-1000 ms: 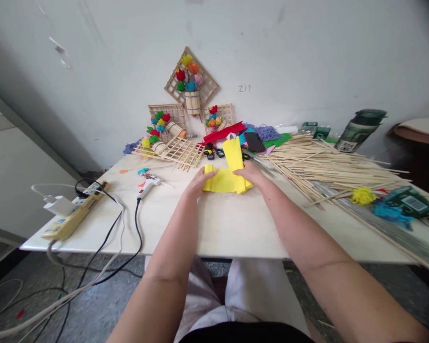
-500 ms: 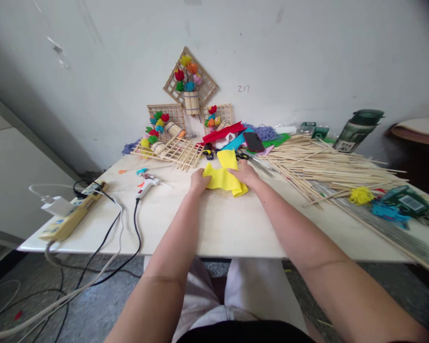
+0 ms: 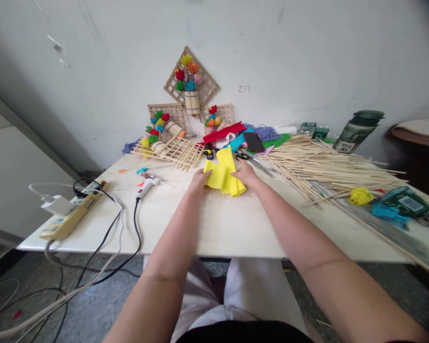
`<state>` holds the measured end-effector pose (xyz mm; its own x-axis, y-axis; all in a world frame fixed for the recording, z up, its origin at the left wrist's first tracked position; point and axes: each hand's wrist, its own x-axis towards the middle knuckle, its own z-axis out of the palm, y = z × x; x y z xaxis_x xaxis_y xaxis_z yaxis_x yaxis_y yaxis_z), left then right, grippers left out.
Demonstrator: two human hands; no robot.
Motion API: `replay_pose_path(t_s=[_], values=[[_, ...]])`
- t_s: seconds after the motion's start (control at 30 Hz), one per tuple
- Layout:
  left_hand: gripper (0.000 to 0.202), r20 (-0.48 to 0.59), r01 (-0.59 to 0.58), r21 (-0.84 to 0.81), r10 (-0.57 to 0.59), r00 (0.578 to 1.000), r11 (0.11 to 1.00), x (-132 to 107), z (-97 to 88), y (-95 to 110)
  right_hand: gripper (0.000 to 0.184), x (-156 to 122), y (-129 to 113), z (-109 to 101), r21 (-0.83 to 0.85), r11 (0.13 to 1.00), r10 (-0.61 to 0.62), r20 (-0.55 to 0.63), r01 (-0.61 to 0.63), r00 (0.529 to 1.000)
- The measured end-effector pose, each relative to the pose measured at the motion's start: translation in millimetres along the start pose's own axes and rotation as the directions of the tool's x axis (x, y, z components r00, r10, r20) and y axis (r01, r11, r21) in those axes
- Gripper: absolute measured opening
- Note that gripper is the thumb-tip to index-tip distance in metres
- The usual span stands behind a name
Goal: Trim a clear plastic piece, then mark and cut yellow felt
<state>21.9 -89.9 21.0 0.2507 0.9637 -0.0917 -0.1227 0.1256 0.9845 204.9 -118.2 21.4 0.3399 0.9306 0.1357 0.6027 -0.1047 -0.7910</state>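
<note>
A bright yellow sheet, felt or crepe paper by its look, is held between my hands above the middle of the table; this yellow sheet (image 3: 221,175) is partly folded, with one flap standing up at the back. My left hand (image 3: 199,180) pinches its left edge, thumb on top. On the other side my right hand (image 3: 246,174) grips the folded right part, its fingers partly hidden. Just behind the sheet lie black-handled scissors (image 3: 242,156) and a second black-and-yellow pair (image 3: 209,154).
Left on the table (image 3: 236,233) are a glue gun (image 3: 147,186) and a power strip (image 3: 73,214) with trailing cords. Bamboo lattices with colourful flowers (image 3: 164,147) stand behind. Many thin sticks (image 3: 325,162), a phone (image 3: 253,142) and a dark bottle (image 3: 359,131) lie to the right.
The yellow sheet has shifted slightly between my hands: its right fold looks narrower and its back flap stands a little higher. Both hands keep their hold in nearly the same place.
</note>
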Motion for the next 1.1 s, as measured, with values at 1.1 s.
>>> replay_pose_path(t_s=[1.1], values=[[0.028,-0.317,0.017,0.527,0.178,0.932,0.850,16,-18.7,-4,0.056,-8,-13,-32,-0.442,0.892,0.084,-0.040,-0.093,0.996]])
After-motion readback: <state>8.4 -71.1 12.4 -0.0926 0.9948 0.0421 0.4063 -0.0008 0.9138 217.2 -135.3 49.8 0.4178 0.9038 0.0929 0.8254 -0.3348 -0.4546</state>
